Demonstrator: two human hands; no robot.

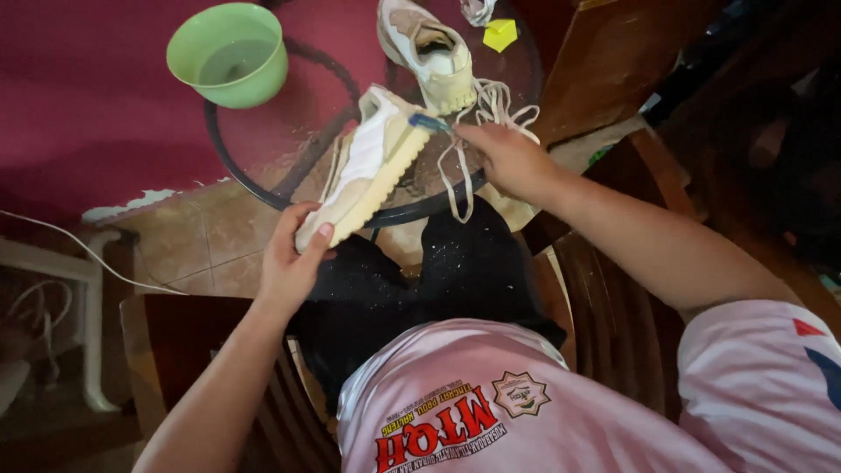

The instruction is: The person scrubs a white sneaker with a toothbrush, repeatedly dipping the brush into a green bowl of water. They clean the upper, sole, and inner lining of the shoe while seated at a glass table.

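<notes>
A person seated at a small round glass table (pixel 263 180) looks down at their own hands. A light green plastic basin (pixel 229 54) sits at the table's far left rim; it holds a shallow pool of cloudy water.

The left hand (pixel 293 254) is closed around the toe end of a cream and white sneaker (pixel 368 166), holding it tilted on its side over the table's near edge, sole facing right. The right hand (pixel 508 158), fingers pinched narrow, grips a small blue-handled brush (pixel 429 123) against the sneaker's heel end.

A second, matching sneaker (pixel 429 48) rests on the table beyond the first, opening upward. Loose white laces (pixel 486 131) trail from between the two shoes past the right hand and hang over the table's near edge. A small yellow object (pixel 500 33) lies at the table's far right; what it is cannot be made out.

Left of the table, red floor and tan tile lie open. Right of it, dark wooden furniture (pixel 613 70) crowds close. The brush bristles are hidden, and the person's lap is dark.
</notes>
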